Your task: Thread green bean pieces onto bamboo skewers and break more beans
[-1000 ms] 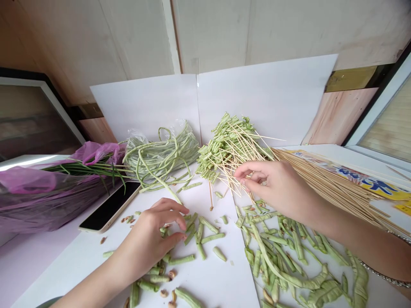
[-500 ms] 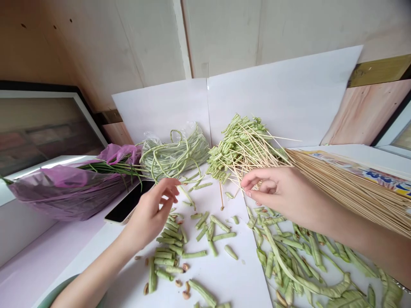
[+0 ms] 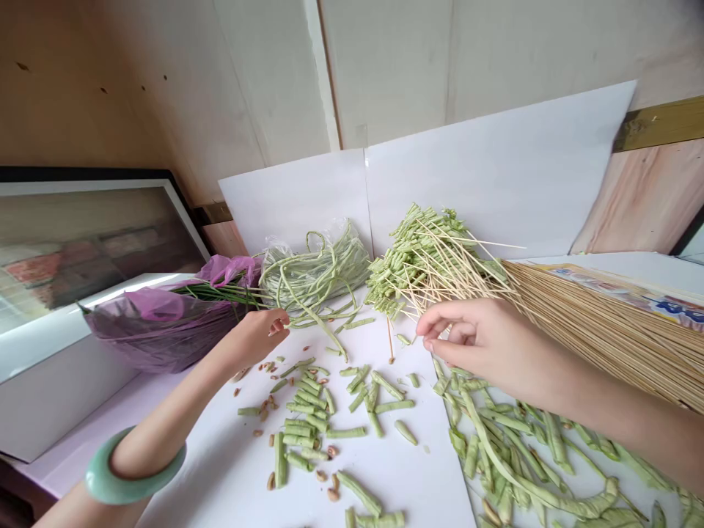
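Bean skewers (image 3: 429, 268) lie heaped past the right hand's (image 3: 476, 345) parted, empty fingers; loose cut beans (image 3: 308, 425) and bagged long beans (image 3: 313, 275) remain around the left hand's (image 3: 256, 337) curled fingers, hold unclear.

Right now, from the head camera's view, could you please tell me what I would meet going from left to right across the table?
Purple plastic bag → left hand → clear plastic bag of long green beans → skewered bean pieces → right hand → bundle of thin wooden skewers
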Motion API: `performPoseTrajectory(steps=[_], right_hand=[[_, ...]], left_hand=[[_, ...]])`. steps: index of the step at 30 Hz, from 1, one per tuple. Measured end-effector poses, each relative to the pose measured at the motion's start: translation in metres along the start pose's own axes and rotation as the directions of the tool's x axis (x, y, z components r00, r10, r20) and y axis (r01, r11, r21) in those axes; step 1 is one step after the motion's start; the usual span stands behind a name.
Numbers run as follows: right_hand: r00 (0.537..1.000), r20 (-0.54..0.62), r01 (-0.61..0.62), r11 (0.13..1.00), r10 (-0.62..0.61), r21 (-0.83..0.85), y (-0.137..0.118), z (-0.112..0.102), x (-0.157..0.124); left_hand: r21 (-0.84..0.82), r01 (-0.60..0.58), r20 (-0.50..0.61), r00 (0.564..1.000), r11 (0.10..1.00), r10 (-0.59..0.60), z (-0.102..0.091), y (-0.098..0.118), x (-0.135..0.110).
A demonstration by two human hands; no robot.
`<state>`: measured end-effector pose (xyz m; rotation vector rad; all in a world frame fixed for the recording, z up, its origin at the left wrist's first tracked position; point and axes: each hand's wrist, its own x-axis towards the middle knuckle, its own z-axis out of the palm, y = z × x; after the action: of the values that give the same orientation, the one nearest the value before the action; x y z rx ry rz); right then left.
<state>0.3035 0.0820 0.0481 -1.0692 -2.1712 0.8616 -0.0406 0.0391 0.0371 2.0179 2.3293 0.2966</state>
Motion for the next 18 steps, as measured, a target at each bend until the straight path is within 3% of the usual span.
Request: performPoseTrajectory(steps=[5, 12, 15, 18], right_hand=[[0.997, 0.074, -0.019, 0.999, 0.017, 0.034, -0.005, 0.002, -0.002], [0.995, 0.096, -0.003, 0.999, -0.002, 0.045, -0.007, 0.004, -0.004], [0.994, 0.107, -0.010, 0.999, 0.005, 0.051, -0.008, 0.003, -0.005], [0.994, 0.110, -0.016, 0.999, 0.011, 0.052, -0.010, 0.004, -0.005]], left_hand=[[0.187, 0.069, 0.019, 0.997, 0.980, -0.074, 0.009, -0.005, 0.019], [0.271, 0.024, -0.008, 1.000, 0.962, -0.023, 0.012, 0.007, 0.031], [0.253, -0.078, -0.037, 0.995, 0.964, 0.090, 0.009, 0.017, 0.032], [0.191, -0.313, -0.005, 0.947, 0.930, 0.320, 0.011, 0.034, 0.027]])
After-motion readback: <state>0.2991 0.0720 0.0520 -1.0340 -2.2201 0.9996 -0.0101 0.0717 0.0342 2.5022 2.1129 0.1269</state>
